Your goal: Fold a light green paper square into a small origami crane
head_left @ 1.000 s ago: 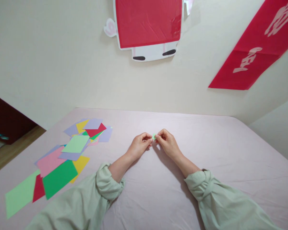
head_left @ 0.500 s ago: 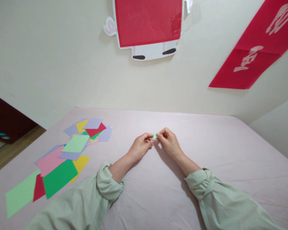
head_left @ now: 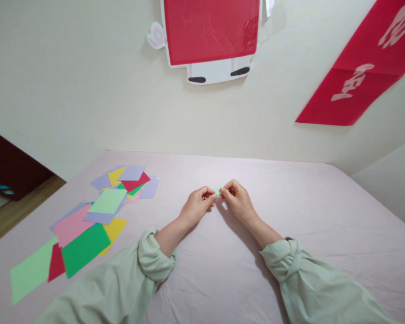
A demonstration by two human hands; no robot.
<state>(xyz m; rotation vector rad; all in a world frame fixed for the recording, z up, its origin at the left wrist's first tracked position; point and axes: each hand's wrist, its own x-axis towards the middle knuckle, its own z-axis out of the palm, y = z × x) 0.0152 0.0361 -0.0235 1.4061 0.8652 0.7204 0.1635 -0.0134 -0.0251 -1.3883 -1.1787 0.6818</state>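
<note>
Your left hand [head_left: 197, 204] and right hand [head_left: 238, 200] pinch a tiny green paper [head_left: 218, 190] above the bed [head_left: 222, 270], fingers [head_left: 207, 194] closed on it; firm, even pressure should keep creases crisp

Coloured paper squares [head_left: 87, 220] on pink sheet [head_left: 222, 279], red poster [head_left: 211, 29] and banner [head_left: 354, 76] on wall [head_left: 70, 67]

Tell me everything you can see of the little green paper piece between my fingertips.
The green paper piece is tiny, pale mint green, and looks like thin craft paper, perhaps folded small; any creases are too small to make out. Only a small angular bit shows, and fingers hide the rest. It is pinched between the fingertips of the left hand and the right hand, over the pink sheet. Whether it touches the sheet cannot be told.
</note>
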